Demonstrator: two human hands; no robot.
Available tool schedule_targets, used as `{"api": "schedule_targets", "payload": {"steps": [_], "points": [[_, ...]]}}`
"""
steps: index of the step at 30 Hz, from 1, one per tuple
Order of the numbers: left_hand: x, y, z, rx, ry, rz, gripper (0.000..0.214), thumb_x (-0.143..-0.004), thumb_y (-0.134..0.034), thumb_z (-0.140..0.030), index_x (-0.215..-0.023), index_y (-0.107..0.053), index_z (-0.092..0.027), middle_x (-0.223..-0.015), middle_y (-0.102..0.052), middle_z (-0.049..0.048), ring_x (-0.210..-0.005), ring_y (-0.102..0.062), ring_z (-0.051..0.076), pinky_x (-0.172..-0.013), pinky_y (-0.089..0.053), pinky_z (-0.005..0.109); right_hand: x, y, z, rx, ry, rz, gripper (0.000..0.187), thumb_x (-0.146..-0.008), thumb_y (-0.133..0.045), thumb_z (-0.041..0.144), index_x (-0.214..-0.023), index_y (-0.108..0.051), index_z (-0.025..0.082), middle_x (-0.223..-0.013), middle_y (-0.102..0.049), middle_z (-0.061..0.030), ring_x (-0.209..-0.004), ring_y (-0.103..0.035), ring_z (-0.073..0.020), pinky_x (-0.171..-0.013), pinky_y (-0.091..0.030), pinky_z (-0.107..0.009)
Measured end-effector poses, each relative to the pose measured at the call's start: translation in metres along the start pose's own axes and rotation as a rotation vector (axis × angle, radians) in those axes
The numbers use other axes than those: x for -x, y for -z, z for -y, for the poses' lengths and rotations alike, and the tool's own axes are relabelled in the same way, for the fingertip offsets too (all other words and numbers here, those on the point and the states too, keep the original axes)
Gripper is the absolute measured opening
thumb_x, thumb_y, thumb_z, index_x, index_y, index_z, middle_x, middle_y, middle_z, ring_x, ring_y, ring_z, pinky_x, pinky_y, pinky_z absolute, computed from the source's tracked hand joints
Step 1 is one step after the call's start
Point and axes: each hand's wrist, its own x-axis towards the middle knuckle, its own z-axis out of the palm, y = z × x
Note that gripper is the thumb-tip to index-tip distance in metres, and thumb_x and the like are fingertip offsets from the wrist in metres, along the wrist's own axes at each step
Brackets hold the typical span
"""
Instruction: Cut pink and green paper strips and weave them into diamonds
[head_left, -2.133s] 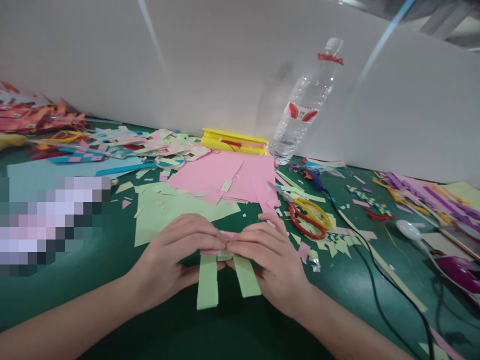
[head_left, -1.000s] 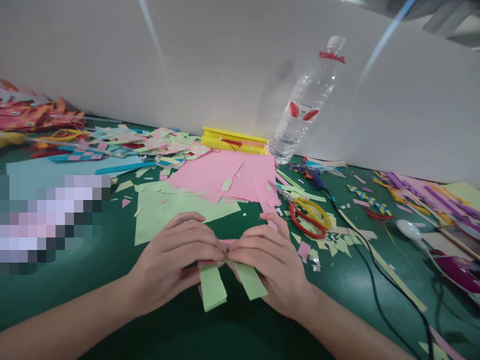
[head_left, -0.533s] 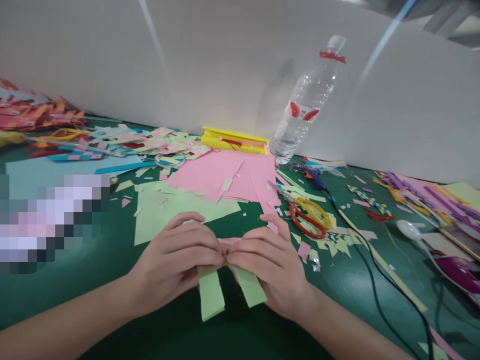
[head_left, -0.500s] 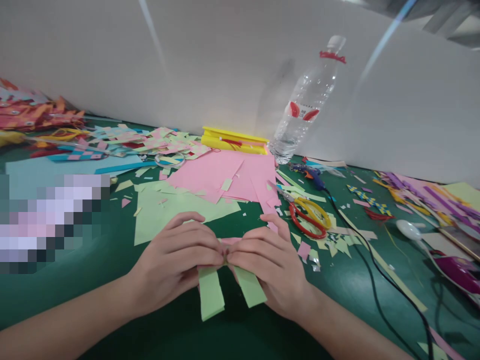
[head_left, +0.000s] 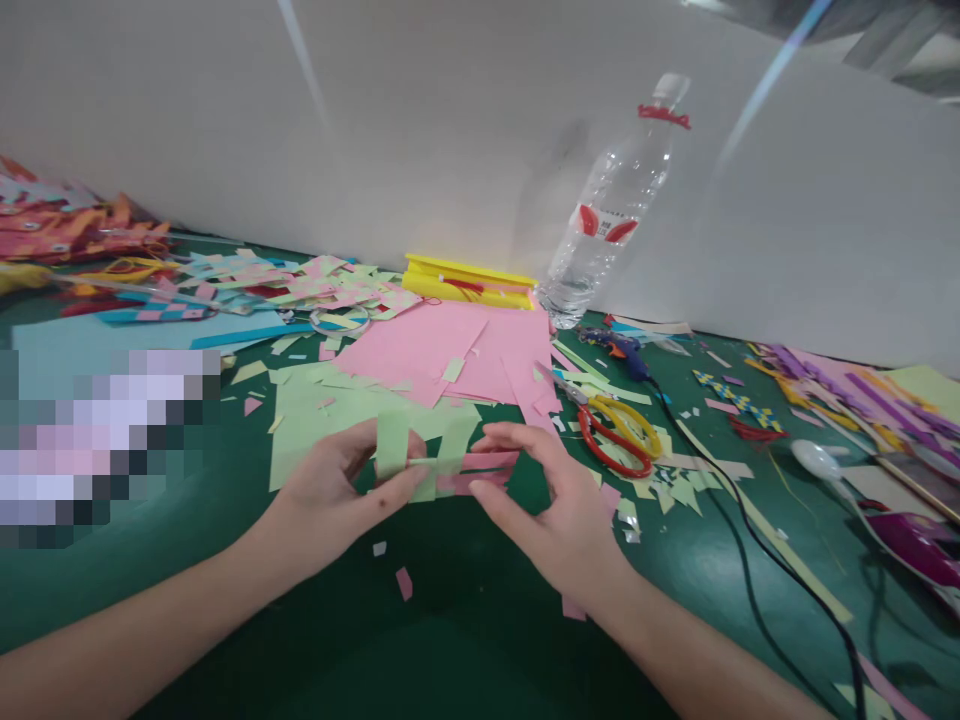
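Note:
My left hand [head_left: 341,490] pinches a small woven piece of green and pink paper strips [head_left: 439,465], lifted a little above the green table [head_left: 420,640]. Green strips stand upward from the piece and pink strips run out to the right. My right hand [head_left: 551,510] is beside the piece's right end, its fingers spread and curved around the pink strip ends, thumb underneath. Whether it grips them is unclear. Small paper scraps [head_left: 403,582] lie on the table below the hands.
Green paper [head_left: 315,420] and pink paper sheets [head_left: 457,350] lie behind the hands. Red-and-yellow scissors [head_left: 619,430], a glue gun [head_left: 626,355] with a black cord [head_left: 757,580], a plastic bottle [head_left: 611,215], a yellow box [head_left: 465,282] and piles of woven strips at left surround them.
The woven piece has been turned and lifted: the green strips that hung toward me now point up and away. My hands have moved apart, the right one opening.

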Motion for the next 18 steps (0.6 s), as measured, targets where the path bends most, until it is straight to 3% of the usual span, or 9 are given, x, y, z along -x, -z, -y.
{"api": "schedule_targets", "payload": {"steps": [5, 12, 18], "points": [[-0.005, 0.000, 0.000, 0.211, 0.205, 0.055, 0.023, -0.082, -0.057, -0.042, -0.078, -0.058, -0.020, -0.064, -0.056, -0.0001, -0.053, -0.054, 0.014, -0.043, -0.045, 0.023, -0.002, 0.000, -0.009, -0.110, -0.189, 0.060, 0.022, -0.079, -0.062, 0.033, -0.100, -0.061, 0.024, -0.097, -0.068, -0.0031, -0.089, -0.064, -0.0173, -0.070, -0.054, -0.029], [-0.005, 0.001, 0.001, 0.340, 0.288, 0.057, 0.021, -0.080, -0.061, -0.041, -0.080, -0.059, -0.020, -0.064, -0.056, -0.0024, -0.056, -0.056, 0.013, -0.048, -0.048, 0.023, -0.005, 0.000, -0.013, -0.237, -0.292, 0.124, 0.014, -0.081, -0.062, 0.034, -0.085, -0.065, 0.022, -0.079, -0.066, -0.0001, -0.076, -0.062, -0.0144, -0.070, -0.053, -0.029], [-0.002, -0.001, 0.008, 0.522, 0.359, 0.036, 0.019, -0.080, -0.063, -0.040, -0.082, -0.060, -0.021, -0.072, -0.061, -0.0008, -0.064, -0.060, 0.014, -0.055, -0.051, 0.024, -0.006, -0.001, -0.013, -0.418, -0.386, 0.220, 0.024, -0.077, -0.067, 0.032, -0.099, -0.068, 0.023, -0.092, -0.071, -0.0034, -0.086, -0.066, -0.0181, -0.076, -0.054, -0.034]]}}
